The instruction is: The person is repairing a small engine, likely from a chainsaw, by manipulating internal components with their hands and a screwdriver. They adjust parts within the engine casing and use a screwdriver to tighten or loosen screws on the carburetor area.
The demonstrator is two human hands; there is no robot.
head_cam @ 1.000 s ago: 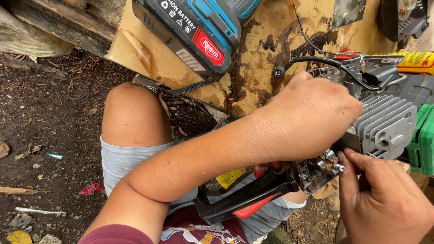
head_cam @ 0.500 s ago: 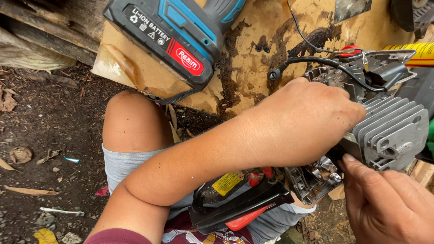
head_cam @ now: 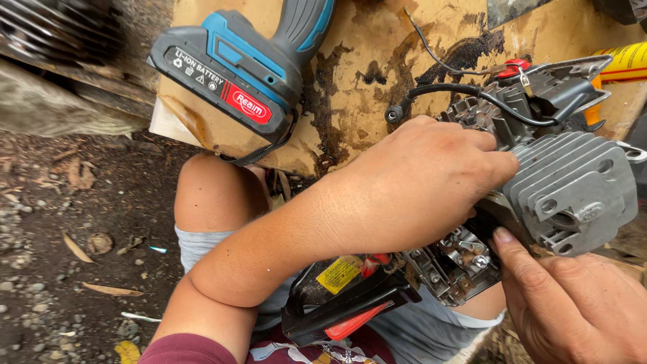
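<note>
A small engine with grey cooling fins, black casing and a black handle with an orange trigger rests over my lap. My left hand lies over its middle and grips the body. My right hand comes in from the lower right, its thumb and fingertips pressed against the metal part under the finned cylinder. A black cable with a plug cap loops over the top of the engine.
A blue and black cordless drill with a battery pack lies on a stained, oily board just beyond my knee. A yellow tool handle sits at the far right. Dirt ground with gravel and dry leaves is on the left.
The view has shifted so that the engine, drill and board sit lower in frame. Both hands stay on the engine, with my right fingers still at the part under the cylinder.
</note>
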